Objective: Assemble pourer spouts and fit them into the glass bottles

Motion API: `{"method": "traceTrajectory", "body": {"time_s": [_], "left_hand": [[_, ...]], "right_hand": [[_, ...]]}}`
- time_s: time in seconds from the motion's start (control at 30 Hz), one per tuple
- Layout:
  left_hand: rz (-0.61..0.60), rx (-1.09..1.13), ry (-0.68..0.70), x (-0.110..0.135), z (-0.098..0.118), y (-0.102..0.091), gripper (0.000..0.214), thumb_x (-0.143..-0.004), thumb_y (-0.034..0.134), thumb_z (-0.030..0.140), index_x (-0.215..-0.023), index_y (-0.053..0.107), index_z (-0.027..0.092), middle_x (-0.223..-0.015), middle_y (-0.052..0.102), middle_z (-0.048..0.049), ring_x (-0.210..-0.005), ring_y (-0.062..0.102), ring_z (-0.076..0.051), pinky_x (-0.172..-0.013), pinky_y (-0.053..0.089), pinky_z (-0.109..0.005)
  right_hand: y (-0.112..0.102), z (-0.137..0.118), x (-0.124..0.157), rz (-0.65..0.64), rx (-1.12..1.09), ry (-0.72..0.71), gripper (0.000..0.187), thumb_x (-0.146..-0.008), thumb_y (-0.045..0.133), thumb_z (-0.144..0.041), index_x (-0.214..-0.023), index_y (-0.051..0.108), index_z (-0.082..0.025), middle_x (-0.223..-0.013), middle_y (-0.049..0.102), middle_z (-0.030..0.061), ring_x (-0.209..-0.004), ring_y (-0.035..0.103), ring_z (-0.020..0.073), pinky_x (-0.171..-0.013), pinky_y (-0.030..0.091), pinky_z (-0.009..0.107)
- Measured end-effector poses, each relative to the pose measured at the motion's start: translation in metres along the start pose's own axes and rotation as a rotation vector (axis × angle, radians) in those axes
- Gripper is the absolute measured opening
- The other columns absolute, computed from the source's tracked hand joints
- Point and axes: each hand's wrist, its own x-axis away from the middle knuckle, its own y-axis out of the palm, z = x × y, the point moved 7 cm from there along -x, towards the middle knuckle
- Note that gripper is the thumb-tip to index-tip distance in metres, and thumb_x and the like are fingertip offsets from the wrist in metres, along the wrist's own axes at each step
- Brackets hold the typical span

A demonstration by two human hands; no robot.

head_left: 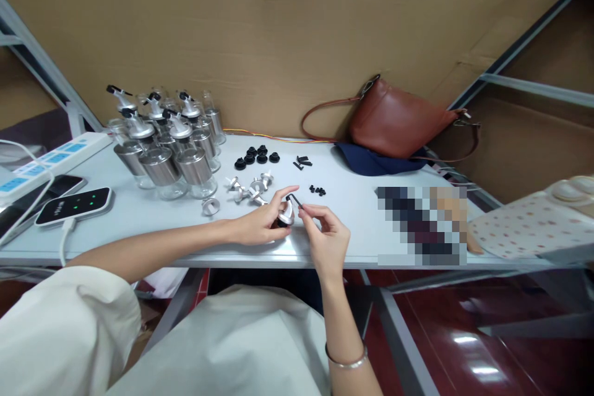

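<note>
My left hand (262,223) is closed around a small silver bottle cap (286,215) with a black base, held just above the grey table (352,223) near its front edge. My right hand (325,232) pinches a small black hex key (294,200) whose tip meets the cap. Just behind my hands lie several loose silver spout parts (250,189) and a silver ring (210,206). Several small black screws (317,190) sit to the right of the spouts.
Several glass-and-steel dispenser bottles (167,148) stand at the back left. Black rubber plugs (256,156) and small black pieces (301,163) lie mid-table. A brown bag (399,120) on blue cloth rests against the cardboard wall. A power strip (55,158), phone (32,198) and charging device (74,204) sit left.
</note>
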Motion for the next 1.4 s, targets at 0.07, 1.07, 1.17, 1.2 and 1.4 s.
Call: {"method": "traceTrajectory", "body": {"time_s": [0.07,1.07,1.17,1.2,1.4], "left_hand": [[0.008,0.006,-0.017,0.000,0.000,-0.001,0.074,-0.085,0.052,0.020,-0.143,0.006,0.019,-0.078,0.036,0.0046,-0.061,0.039,-0.009,-0.061,0.036,-0.023],[0.126,0.348,-0.163,-0.001,-0.017,-0.007,0.062,-0.080,0.065,0.042,-0.127,0.031,0.021,-0.068,0.047,0.0083,-0.043,0.052,-0.008,-0.043,0.038,-0.019],[0.136,0.359,-0.156,-0.001,-0.017,-0.008,0.058,-0.081,0.063,0.044,-0.124,0.031,0.021,-0.068,0.049,0.0081,-0.044,0.053,-0.008,-0.045,0.040,-0.020],[0.137,0.364,-0.157,-0.001,-0.017,-0.008,0.057,-0.081,0.063,0.045,-0.122,0.031,0.022,-0.068,0.049,0.0080,-0.044,0.053,-0.008,-0.045,0.040,-0.020],[0.114,0.368,-0.157,0.000,-0.016,-0.006,0.050,-0.082,0.060,0.047,-0.113,0.030,0.022,-0.069,0.049,0.0070,-0.050,0.053,-0.009,-0.049,0.040,-0.020]], "right_hand": [[0.001,-0.001,0.000,-0.008,0.011,-0.016,0.004,-0.077,0.067,-0.022,-0.076,0.070,-0.019,-0.082,0.073,0.0049,-0.083,0.067,0.0200,-0.081,0.051,0.036],[0.020,-0.017,0.002,-0.363,0.078,-0.178,0.040,-0.084,0.050,-0.015,-0.122,0.059,-0.024,-0.104,0.066,0.0066,-0.098,0.061,0.0193,-0.082,0.050,0.034],[0.024,-0.020,0.004,-0.398,0.127,-0.216,0.050,-0.079,0.055,-0.013,-0.128,0.055,-0.026,-0.111,0.063,0.0079,-0.103,0.059,0.0209,-0.083,0.050,0.036],[0.025,-0.019,0.004,-0.397,0.148,-0.219,0.051,-0.079,0.056,-0.013,-0.129,0.054,-0.026,-0.114,0.062,0.0085,-0.104,0.059,0.0213,-0.083,0.050,0.036],[0.026,-0.024,0.004,-0.399,0.176,-0.252,0.046,-0.079,0.059,-0.016,-0.124,0.055,-0.025,-0.116,0.061,0.0089,-0.106,0.058,0.0223,-0.083,0.050,0.037]]}}
